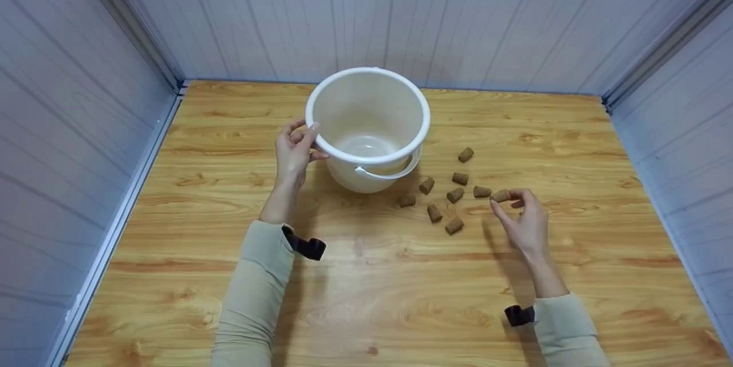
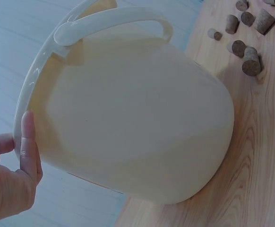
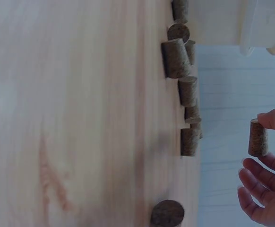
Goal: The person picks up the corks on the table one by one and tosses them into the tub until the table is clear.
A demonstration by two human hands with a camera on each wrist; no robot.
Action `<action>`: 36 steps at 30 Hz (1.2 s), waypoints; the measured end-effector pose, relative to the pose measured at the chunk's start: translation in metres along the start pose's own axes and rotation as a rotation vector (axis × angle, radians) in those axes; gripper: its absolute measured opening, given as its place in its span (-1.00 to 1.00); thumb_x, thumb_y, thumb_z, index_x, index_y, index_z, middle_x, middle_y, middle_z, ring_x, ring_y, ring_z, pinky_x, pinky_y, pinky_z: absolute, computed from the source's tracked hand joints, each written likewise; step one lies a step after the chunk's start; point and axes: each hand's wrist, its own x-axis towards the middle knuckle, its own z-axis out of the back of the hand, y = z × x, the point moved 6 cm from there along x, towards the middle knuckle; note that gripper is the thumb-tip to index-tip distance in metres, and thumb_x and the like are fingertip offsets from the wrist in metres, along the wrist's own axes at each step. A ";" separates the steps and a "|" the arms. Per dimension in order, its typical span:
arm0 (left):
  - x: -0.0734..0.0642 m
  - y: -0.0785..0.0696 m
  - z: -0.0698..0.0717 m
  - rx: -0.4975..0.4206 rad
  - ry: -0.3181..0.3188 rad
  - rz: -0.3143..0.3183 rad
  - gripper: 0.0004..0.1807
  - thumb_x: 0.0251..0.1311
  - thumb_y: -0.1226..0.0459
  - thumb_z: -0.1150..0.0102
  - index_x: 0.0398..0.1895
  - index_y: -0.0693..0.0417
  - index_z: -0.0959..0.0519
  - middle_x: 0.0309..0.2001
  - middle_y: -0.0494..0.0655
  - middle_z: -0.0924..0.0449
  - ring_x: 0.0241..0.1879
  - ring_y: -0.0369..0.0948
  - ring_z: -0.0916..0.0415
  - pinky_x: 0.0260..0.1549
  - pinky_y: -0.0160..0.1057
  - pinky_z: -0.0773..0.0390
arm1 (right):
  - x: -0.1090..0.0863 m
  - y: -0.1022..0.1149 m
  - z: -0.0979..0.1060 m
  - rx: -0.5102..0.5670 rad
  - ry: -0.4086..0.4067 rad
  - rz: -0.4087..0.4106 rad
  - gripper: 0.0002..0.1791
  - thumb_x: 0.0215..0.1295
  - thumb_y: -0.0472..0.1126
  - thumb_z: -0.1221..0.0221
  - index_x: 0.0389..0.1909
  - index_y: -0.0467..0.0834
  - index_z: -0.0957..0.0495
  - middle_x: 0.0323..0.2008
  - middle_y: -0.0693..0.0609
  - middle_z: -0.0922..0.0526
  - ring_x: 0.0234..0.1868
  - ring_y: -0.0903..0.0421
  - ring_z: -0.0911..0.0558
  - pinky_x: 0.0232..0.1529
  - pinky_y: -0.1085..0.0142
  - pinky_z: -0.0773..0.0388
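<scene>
A white plastic bucket stands upright on the wooden table, its inside bare down to the bottom. My left hand grips its rim at the left, thumb over the edge and fingers against the outside; the left wrist view shows this hand at the rim too. The handle hangs down at the front right. Between thumb and fingertip, my right hand pinches a brown cork, lifted off the table in the right wrist view. Several more corks lie scattered between the bucket and this hand.
Pale panelled walls enclose the table at the back, left and right. The bucket stands close to the back wall. One cork lies apart from the others at the bottom of the right wrist view.
</scene>
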 end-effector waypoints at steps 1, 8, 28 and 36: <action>0.000 0.000 0.000 0.002 -0.001 0.003 -0.59 0.17 0.35 -0.06 0.06 0.30 -0.25 -0.42 0.11 -0.44 -0.63 -0.25 -0.47 -0.71 -0.34 -0.62 | 0.001 0.003 0.000 0.003 -0.001 0.003 -0.64 -0.02 -0.18 -0.31 -0.27 -0.31 -0.45 -0.33 -0.17 -0.56 -0.36 -0.10 -0.50 -0.39 0.13 -0.47; 0.000 0.000 -0.001 0.021 0.001 0.016 -0.59 0.18 0.34 -0.06 0.06 0.28 -0.26 -0.45 0.03 -0.44 -0.62 -0.23 -0.48 -0.68 -0.32 -0.63 | 0.006 0.022 0.002 0.027 -0.014 0.044 -0.63 -0.03 -0.19 -0.31 -0.26 -0.33 -0.44 -0.36 -0.15 -0.56 -0.39 -0.08 -0.52 -0.43 0.14 -0.47; 0.000 0.000 0.000 -0.015 0.011 -0.013 -0.60 0.18 0.37 -0.04 0.05 0.32 -0.23 -0.43 0.11 -0.43 -0.66 -0.25 -0.46 -0.74 -0.37 -0.60 | 0.026 0.073 -0.005 0.059 0.024 0.182 -0.63 0.02 -0.15 -0.29 -0.24 -0.32 -0.47 -0.40 -0.13 -0.56 -0.40 0.05 -0.48 -0.42 0.13 -0.49; 0.001 0.003 0.000 -0.006 -0.002 0.015 -0.59 0.17 0.34 -0.06 0.05 0.30 -0.25 -0.42 0.11 -0.42 -0.65 -0.25 -0.45 -0.73 -0.35 -0.61 | 0.038 0.090 -0.011 0.052 0.043 0.233 -0.62 0.04 -0.16 -0.27 -0.22 -0.35 -0.47 -0.42 -0.13 -0.52 -0.42 0.06 -0.45 -0.46 0.24 -0.46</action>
